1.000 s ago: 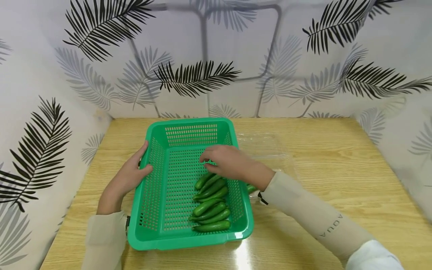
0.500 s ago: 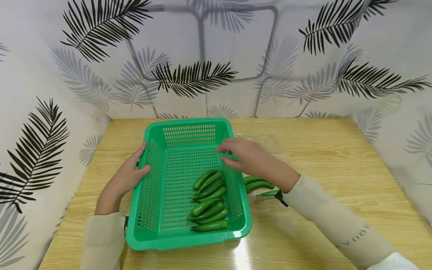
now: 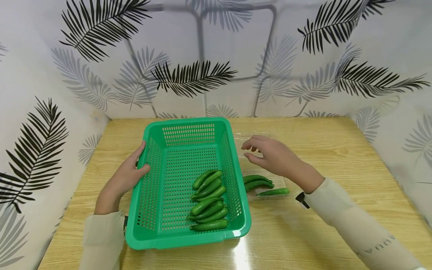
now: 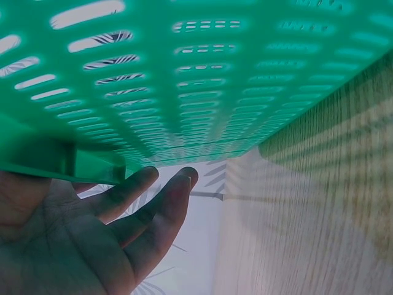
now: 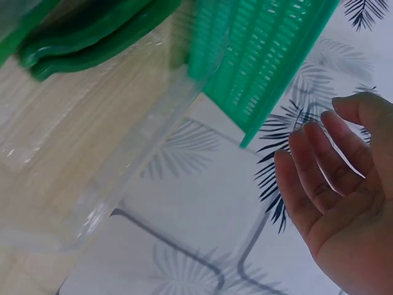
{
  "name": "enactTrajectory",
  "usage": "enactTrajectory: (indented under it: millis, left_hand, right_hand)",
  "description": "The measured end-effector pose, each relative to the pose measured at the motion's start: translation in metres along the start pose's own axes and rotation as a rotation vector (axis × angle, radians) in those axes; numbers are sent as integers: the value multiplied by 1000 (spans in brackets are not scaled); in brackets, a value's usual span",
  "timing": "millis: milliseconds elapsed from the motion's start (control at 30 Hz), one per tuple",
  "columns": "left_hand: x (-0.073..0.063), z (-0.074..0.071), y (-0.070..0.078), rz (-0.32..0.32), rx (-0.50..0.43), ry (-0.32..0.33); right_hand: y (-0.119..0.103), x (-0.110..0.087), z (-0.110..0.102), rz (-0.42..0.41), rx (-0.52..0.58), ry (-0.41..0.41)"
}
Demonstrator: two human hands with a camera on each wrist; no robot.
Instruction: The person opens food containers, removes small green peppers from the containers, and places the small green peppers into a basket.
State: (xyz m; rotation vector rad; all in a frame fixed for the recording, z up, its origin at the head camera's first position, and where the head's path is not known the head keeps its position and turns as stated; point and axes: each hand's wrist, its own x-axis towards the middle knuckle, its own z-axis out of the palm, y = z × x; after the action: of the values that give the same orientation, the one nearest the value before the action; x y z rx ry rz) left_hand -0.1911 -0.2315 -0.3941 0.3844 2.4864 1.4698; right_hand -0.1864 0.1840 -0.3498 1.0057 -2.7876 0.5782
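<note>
My left hand (image 3: 126, 174) holds the left rim of a green plastic basket (image 3: 248, 225), thumb over the rim; in the left wrist view its fingers (image 4: 163, 212) extend below the rim outside. Several glossy, slender green vegetables, like small cucumbers (image 3: 209, 210), lie in rows at the basket's near right. My right hand (image 3: 273, 155), empty with loosely bent fingers, hovers right of the basket over a clear plastic container (image 3: 281, 180). More of the green vegetables (image 3: 258, 183) show in that container, some partly hidden by the basket; the right wrist view shows them (image 5: 92, 37) too.
The wooden table (image 3: 337, 168) carries the basket and the container, which sits close against the basket's right side. A pale leaf-patterned sheet (image 3: 236, 93) surrounds the table at the back and sides.
My right hand has moved right, out from over the basket to above the clear container, uncovering the vegetables there. The left hand and the basket have stayed almost in place.
</note>
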Motion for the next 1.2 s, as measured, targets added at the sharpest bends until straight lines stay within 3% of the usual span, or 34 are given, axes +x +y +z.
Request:
enactTrajectory:
  millis: [167, 433, 900, 1200]
  left_hand:
    - [1, 1, -2, -9, 1, 2]
    - [-1, 1, -1, -6, -23, -6]
    - [0, 0, -3, -1, -32, -10]
    - [0, 0, -2, -10, -24, -10]
  right_hand:
    - [15, -14, 1, 64, -9, -62]
    - [31, -29, 26, 109, 8, -286]
    - [43, -40, 57, 179, 71, -315]
    - [43, -42, 51, 172, 86, -267]
